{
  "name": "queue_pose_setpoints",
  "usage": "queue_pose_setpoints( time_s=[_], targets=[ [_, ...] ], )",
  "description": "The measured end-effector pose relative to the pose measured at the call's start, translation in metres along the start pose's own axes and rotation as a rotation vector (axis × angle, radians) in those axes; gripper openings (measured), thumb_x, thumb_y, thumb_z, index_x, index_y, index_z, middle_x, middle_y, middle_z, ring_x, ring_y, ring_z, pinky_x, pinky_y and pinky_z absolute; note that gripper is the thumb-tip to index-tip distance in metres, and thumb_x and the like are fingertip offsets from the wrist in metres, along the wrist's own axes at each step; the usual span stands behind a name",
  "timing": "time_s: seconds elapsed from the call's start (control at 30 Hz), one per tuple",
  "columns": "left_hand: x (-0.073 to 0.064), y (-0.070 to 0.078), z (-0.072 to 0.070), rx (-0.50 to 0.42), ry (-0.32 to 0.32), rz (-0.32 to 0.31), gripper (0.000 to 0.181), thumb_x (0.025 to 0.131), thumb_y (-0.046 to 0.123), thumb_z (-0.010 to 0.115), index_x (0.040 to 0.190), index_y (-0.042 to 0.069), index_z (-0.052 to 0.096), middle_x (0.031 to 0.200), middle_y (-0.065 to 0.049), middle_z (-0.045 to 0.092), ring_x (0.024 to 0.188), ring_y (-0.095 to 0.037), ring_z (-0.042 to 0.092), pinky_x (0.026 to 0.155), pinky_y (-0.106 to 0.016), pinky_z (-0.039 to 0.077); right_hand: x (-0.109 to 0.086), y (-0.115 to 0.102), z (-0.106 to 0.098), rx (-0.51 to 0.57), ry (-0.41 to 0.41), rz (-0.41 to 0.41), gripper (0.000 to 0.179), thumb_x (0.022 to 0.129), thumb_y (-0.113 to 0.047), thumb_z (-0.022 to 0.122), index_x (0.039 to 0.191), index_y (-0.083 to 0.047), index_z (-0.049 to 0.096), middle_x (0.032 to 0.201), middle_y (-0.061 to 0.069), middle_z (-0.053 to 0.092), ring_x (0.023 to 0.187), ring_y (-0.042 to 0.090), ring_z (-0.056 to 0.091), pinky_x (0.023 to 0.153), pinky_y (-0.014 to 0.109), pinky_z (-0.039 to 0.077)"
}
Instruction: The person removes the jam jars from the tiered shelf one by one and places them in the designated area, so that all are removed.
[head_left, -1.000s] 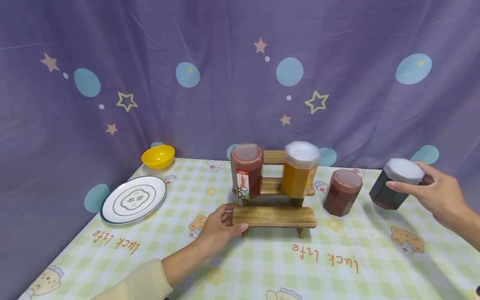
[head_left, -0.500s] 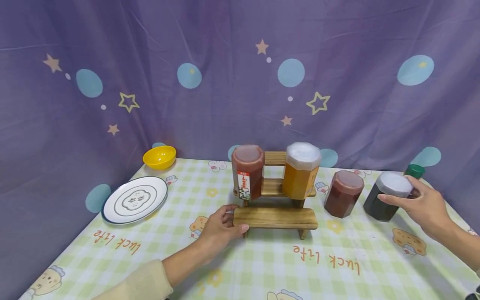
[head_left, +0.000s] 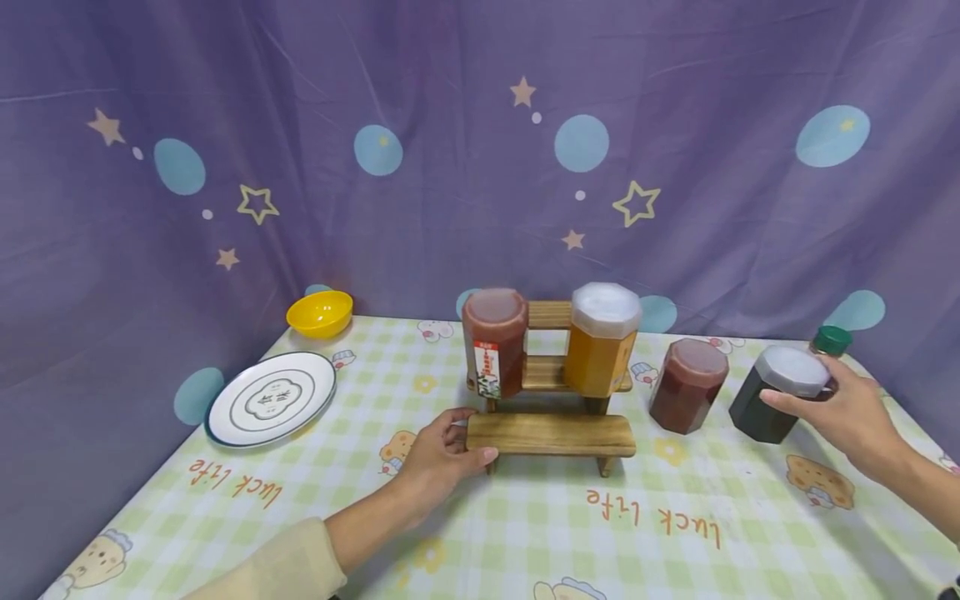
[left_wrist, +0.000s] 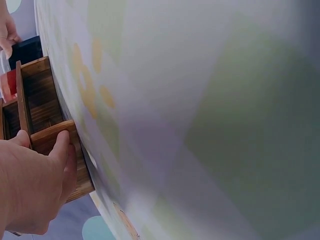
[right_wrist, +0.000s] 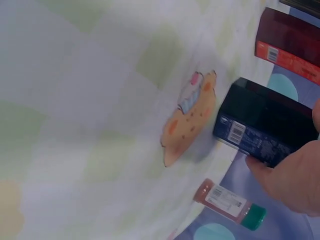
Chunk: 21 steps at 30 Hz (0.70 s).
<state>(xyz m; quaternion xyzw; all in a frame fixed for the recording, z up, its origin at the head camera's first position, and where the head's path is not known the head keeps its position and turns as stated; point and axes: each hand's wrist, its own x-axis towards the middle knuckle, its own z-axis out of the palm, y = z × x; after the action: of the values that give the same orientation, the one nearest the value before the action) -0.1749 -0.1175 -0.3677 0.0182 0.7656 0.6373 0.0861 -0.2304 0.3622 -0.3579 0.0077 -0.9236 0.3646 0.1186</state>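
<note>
My right hand [head_left: 855,417] grips a dark octagonal jar [head_left: 772,400] with a whitish lid, thumb on the near side and fingers behind. In the right wrist view the jar's blue label [right_wrist: 255,140] faces the small bottle. The left hand [head_left: 438,454] holds the left end of the front step of a small wooden tiered rack [head_left: 551,433], thumb in front. On the rack's upper step stand a red-brown jar [head_left: 498,350] with a red and white label and an amber jar [head_left: 600,346]. Another red-brown jar [head_left: 688,387] stands between the rack and the dark jar.
Behind the right hand is a small bottle with a green cap [head_left: 831,340]. At the left lie a white plate [head_left: 315,375] with a dark rim and a yellow bowl [head_left: 320,315]. A checked cloth [head_left: 525,542] covers the table; a purple curtain [head_left: 465,225] hangs behind.
The right hand has brought the dark jar down and to the left, beside the red-brown jar, and it is now more upright. The green-capped bottle has come into view. The left hand stays put.
</note>
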Motion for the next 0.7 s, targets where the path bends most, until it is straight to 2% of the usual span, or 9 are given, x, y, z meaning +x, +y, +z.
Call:
queue_pose_setpoints(
  time_s=[0.07, 0.13, 0.2, 0.23, 0.33, 0.47, 0.6, 0.7],
  targets=[
    [0.0, 0.0, 0.0, -0.008, -0.003, -0.002, 0.07, 0.083, 0.015, 0.077, 0.141, 0.002, 0.039, 0.125, -0.017, 0.056, 0.111, -0.027, 0.057, 0.087, -0.033, 0.054, 0.001, -0.002, -0.003, 0.007, -0.028, 0.01, 0.094, 0.088, -0.036, 0.071, 0.149, 0.01, 0.015, 0.134, 0.041, 0.035, 0.114, 0.058, 0.04, 0.07, 0.03, 0.049],
    [0.0, 0.0, 0.0, -0.022, -0.009, -0.004, 0.07, 0.084, 0.015, 0.076, 0.141, 0.001, 0.038, 0.126, -0.018, 0.055, 0.111, -0.027, 0.057, 0.086, -0.033, 0.054, 0.003, -0.006, -0.009, 0.006, -0.037, 0.008, 0.094, 0.089, -0.037, 0.069, 0.149, 0.01, 0.013, 0.14, 0.041, 0.028, 0.119, 0.061, 0.034, 0.079, 0.051, 0.049],
    [0.0, 0.0, 0.0, -0.035, -0.014, -0.004, 0.071, 0.084, 0.014, 0.076, 0.142, 0.001, 0.037, 0.127, -0.019, 0.054, 0.11, -0.027, 0.057, 0.086, -0.033, 0.054, 0.005, -0.012, -0.016, 0.012, -0.041, -0.007, 0.092, 0.091, -0.036, 0.067, 0.149, 0.008, 0.011, 0.143, 0.041, 0.023, 0.122, 0.063, 0.029, 0.084, 0.068, 0.039],
    [0.0, 0.0, 0.0, -0.038, -0.015, -0.004, 0.07, 0.084, 0.014, 0.076, 0.142, 0.001, 0.037, 0.128, -0.019, 0.054, 0.111, -0.027, 0.057, 0.086, -0.033, 0.054, 0.006, -0.017, -0.02, 0.011, -0.032, -0.02, 0.091, 0.091, -0.035, 0.067, 0.15, 0.007, 0.012, 0.144, 0.041, 0.021, 0.123, 0.064, 0.026, 0.088, 0.071, 0.034],
    [0.001, 0.0, -0.001, -0.045, -0.01, -0.007, 0.07, 0.084, 0.013, 0.076, 0.141, 0.001, 0.038, 0.129, -0.02, 0.053, 0.111, -0.028, 0.056, 0.086, -0.033, 0.055, 0.008, -0.032, -0.028, 0.009, -0.013, -0.063, 0.09, 0.091, -0.034, 0.067, 0.151, 0.003, 0.012, 0.146, 0.04, 0.018, 0.123, 0.064, 0.026, 0.091, 0.073, 0.029],
    [0.001, -0.001, 0.0, -0.059, -0.005, -0.013, 0.069, 0.084, 0.012, 0.075, 0.141, 0.0, 0.038, 0.129, -0.02, 0.052, 0.109, -0.026, 0.057, 0.085, -0.033, 0.055, 0.007, -0.056, -0.025, -0.008, 0.01, -0.109, 0.091, 0.089, -0.034, 0.07, 0.152, 0.0, 0.015, 0.15, 0.036, 0.012, 0.124, 0.062, 0.026, 0.092, 0.071, 0.029],
    [0.001, -0.001, 0.0, -0.071, -0.01, -0.017, 0.07, 0.084, 0.011, 0.075, 0.142, 0.0, 0.037, 0.129, -0.021, 0.052, 0.105, -0.024, 0.059, 0.085, -0.033, 0.055, 0.003, -0.075, -0.017, -0.024, 0.031, -0.157, 0.09, 0.085, -0.032, 0.075, 0.15, 0.001, 0.022, 0.146, 0.036, 0.018, 0.123, 0.055, 0.029, 0.095, 0.067, 0.029],
    [0.001, -0.001, 0.0, -0.072, -0.015, -0.017, 0.07, 0.084, 0.011, 0.075, 0.142, 0.0, 0.037, 0.129, -0.021, 0.051, 0.106, -0.024, 0.059, 0.085, -0.033, 0.055, 0.0, -0.086, -0.015, -0.001, 0.016, -0.178, 0.089, 0.084, -0.03, 0.076, 0.15, -0.002, 0.024, 0.144, 0.033, 0.023, 0.123, 0.051, 0.031, 0.097, 0.066, 0.029]
  ],
)
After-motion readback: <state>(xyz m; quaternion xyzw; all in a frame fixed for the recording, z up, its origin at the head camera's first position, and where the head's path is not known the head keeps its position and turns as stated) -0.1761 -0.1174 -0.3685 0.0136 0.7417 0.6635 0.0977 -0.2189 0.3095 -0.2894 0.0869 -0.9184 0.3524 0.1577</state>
